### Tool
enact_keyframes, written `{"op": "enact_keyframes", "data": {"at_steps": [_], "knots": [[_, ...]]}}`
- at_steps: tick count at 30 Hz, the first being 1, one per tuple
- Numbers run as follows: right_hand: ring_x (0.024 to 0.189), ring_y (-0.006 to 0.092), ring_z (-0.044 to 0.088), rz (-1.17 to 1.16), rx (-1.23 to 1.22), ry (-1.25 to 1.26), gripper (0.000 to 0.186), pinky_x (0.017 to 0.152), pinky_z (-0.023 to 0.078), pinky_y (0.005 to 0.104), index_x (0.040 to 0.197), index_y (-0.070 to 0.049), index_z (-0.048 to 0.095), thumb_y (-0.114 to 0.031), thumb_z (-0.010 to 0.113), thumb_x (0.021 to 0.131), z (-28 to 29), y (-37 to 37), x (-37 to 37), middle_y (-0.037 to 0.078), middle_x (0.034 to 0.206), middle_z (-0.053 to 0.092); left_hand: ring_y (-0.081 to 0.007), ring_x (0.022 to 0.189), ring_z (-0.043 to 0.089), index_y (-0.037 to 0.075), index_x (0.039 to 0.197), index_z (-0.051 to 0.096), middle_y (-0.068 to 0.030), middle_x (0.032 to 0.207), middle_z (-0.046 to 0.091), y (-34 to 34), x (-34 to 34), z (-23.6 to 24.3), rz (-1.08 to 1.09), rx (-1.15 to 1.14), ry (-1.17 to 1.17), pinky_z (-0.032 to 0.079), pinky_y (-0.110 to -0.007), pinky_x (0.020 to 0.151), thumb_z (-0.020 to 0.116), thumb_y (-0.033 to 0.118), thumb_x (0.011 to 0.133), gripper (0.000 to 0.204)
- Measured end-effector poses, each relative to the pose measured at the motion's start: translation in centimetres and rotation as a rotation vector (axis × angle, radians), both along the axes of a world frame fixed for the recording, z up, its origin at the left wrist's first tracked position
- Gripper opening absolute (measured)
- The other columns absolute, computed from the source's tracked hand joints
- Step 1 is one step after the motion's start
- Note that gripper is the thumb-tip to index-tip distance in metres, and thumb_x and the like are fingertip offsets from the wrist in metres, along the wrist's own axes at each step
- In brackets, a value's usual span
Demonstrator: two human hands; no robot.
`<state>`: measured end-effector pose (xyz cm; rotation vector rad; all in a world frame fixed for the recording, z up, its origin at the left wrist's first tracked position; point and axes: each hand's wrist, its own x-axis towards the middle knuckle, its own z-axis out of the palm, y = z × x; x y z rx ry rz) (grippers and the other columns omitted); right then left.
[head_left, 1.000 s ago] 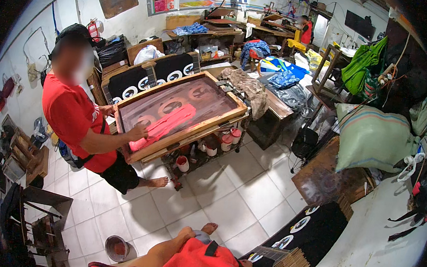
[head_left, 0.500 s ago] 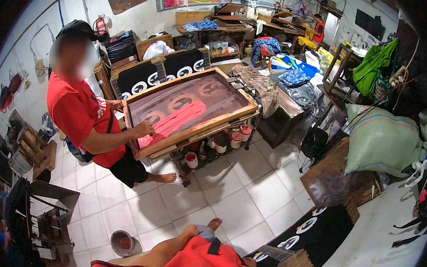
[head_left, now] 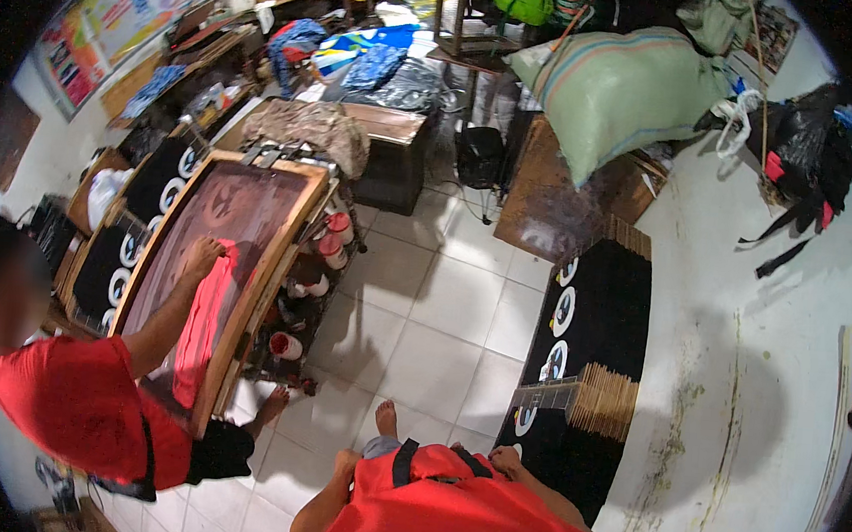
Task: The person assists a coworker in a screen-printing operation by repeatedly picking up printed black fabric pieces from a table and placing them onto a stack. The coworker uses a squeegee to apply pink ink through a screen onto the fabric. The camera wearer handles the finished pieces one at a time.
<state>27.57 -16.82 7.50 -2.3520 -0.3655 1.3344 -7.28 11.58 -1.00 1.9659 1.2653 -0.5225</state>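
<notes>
My left hand [head_left: 345, 462] hangs low at the left side of my red shirt [head_left: 447, 513], and its fingers do not show clearly. My right hand [head_left: 505, 458] is at the shirt's right side, near the edge of a long row of black printed cloth [head_left: 597, 315] with white round designs. Whether it touches that cloth, I cannot tell; its fingers are too small to make out. To my left a person in a red shirt [head_left: 85, 404] leans over a wooden-framed printing screen [head_left: 291, 200], one hand on its mesh beside a streak of pink-red ink [head_left: 203, 324].
Ink tubs [head_left: 286, 346] stand on a rack under the screen. More black printed cloth [head_left: 158, 180] lies beyond it. Slatted wooden board ends [head_left: 603, 402] stick out along the right wall. A stuffed pale green sack [head_left: 630, 92] rests against a brown board [head_left: 577, 193]. White tiles [head_left: 419, 356] cover the floor.
My view has swung right and downward, bringing the black cloth row and the wall more into sight. The other person's hand has moved farther up the screen. Both my hands now show more plainly.
</notes>
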Motion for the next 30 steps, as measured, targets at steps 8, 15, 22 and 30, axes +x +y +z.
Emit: {"op": "enact_keyframes", "data": {"at_steps": [8, 15, 22, 30], "knots": [[0.066, 0.018, 0.063, -0.118, 0.034, -0.023, 0.02, 0.062, 0.051, 0.0308, 0.088, -0.002, 0.067, -0.008, 0.057, 0.071, -1.1, 6.9, -2.9, 0.012, 0.079, 0.066, -0.0303, 0.074, 0.064, 0.005, 0.083, 0.067, -0.0138, 0.082, 0.066, 8.0, 1.9, -2.5, -0.033, -0.109, -0.008, 0.049, -0.038, 0.064, 0.064, 0.025, 0.069, 0.024], [0.066, 0.0166, 0.062, -0.318, 0.217, -0.063, 0.023, 0.062, 0.05, 0.0297, 0.085, -0.006, 0.068, -0.012, 0.067, 0.063, 1.6, 10.8, -4.0, 0.009, 0.072, 0.066, -0.0191, 0.053, 0.055, 0.001, 0.078, 0.062, -0.0086, 0.067, 0.062, 13.8, 3.7, -4.8, 0.224, -0.311, -0.295, 0.042, -0.029, 0.047, 0.054, 0.018, 0.077, 0.018], [0.064, 0.0161, 0.063, -0.279, -0.037, -0.07, 0.015, 0.057, 0.05, 0.0281, 0.086, 0.0, 0.065, -0.004, 0.056, 0.075, -3.5, 4.7, -4.3, 0.01, 0.072, 0.065, -0.0154, 0.048, 0.052, 0.004, 0.082, 0.061, -0.0049, 0.065, 0.059, 15.2, 7.4, 3.5, 0.54, -0.51, -0.491, 0.039, -0.025, 0.041, 0.055, 0.015, 0.08, 0.013], [0.061, 0.0151, 0.062, -0.283, 0.128, 0.036, 0.015, 0.054, 0.05, 0.0291, 0.082, 0.001, 0.065, -0.004, 0.053, 0.073, -2.3, -0.1, -1.0, 0.009, 0.069, 0.065, -0.0304, 0.088, 0.062, 0.003, 0.083, 0.067, -0.0197, 0.087, 0.064, 6.4, 7.8, 3.3, -0.667, 0.094, 0.07, 0.049, -0.038, 0.077, 0.052, 0.027, 0.07, 0.031]]}}
